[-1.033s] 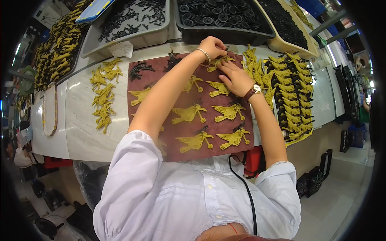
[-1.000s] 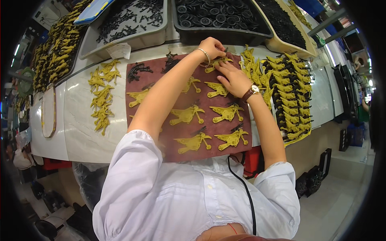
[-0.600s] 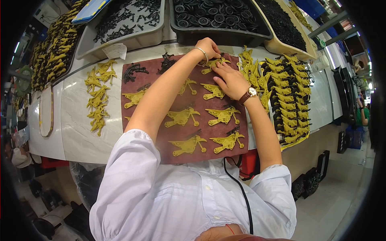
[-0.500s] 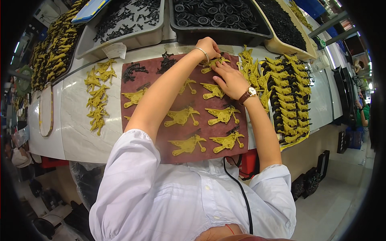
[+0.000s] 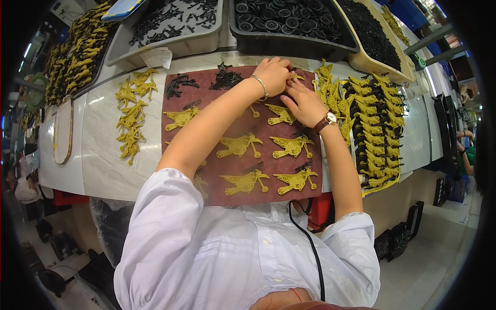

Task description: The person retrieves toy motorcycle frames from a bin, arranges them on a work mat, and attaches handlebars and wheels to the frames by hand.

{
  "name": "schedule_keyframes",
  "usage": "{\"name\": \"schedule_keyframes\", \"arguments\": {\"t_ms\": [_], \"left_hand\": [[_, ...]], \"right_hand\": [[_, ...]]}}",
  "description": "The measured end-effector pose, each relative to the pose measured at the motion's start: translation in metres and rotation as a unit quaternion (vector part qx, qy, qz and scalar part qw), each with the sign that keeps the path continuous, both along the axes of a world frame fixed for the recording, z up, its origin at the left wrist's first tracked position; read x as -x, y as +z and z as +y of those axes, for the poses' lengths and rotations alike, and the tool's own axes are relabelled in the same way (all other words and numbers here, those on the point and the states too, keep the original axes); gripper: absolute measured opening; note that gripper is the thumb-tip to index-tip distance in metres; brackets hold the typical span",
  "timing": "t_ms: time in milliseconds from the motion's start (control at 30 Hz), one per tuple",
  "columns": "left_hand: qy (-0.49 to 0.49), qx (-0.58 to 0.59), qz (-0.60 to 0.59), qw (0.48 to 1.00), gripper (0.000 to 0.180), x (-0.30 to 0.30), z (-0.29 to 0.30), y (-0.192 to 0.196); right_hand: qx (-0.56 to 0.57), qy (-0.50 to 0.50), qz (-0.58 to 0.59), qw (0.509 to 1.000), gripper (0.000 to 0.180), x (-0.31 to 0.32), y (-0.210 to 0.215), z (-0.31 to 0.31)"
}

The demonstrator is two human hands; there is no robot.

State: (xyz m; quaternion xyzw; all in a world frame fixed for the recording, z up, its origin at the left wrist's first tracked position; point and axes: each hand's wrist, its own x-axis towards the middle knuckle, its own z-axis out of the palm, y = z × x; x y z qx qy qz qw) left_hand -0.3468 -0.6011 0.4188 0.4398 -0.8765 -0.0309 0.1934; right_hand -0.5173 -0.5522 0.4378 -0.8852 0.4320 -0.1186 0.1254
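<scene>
My left hand (image 5: 275, 78), with a bangle at its wrist, is closed at the far edge of the reddish-brown mat (image 5: 216, 109); whatever its bent fingertips pinch is hidden. Pressed up against it is my right hand (image 5: 307, 105), wearing a watch, its fingers on a yellow plastic part (image 5: 298, 77) that is mostly covered. Nearer me, similar yellow frame-like parts lie in rows, such as one yellow frame (image 5: 292, 146) with a small black piece along its top. Two piles of small black parts (image 5: 226, 77) sit at the mat's far left.
Loose yellow parts (image 5: 132, 116) lie left of the mat, others (image 5: 325, 85) right of it. Beside those, a tray (image 5: 381, 190) holds rows of yellow-and-black assemblies. Behind stand a grey bin (image 5: 199, 47) of black pieces, a black bin (image 5: 289, 45) of wheels and a cream bin (image 5: 382, 68).
The view has shifted slightly. My two hands have drawn together over the yellow part, which is now more covered than before.
</scene>
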Motion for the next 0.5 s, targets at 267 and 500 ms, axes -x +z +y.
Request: {"name": "schedule_keyframes", "arguments": {"t_ms": [267, 500], "left_hand": [[-0.038, 0.009, 0.236, 0.971, 0.032, -0.070, 0.046, 0.057], [0.108, -0.064, 0.284, 0.951, 0.022, -0.172, 0.132, 0.085]], "right_hand": [[-0.003, 0.007, -0.107, 0.994, 0.034, 0.002, -0.007, -0.014], [0.001, -0.025, -0.186, 0.982, 0.028, -0.011, 0.015, -0.018]]}}
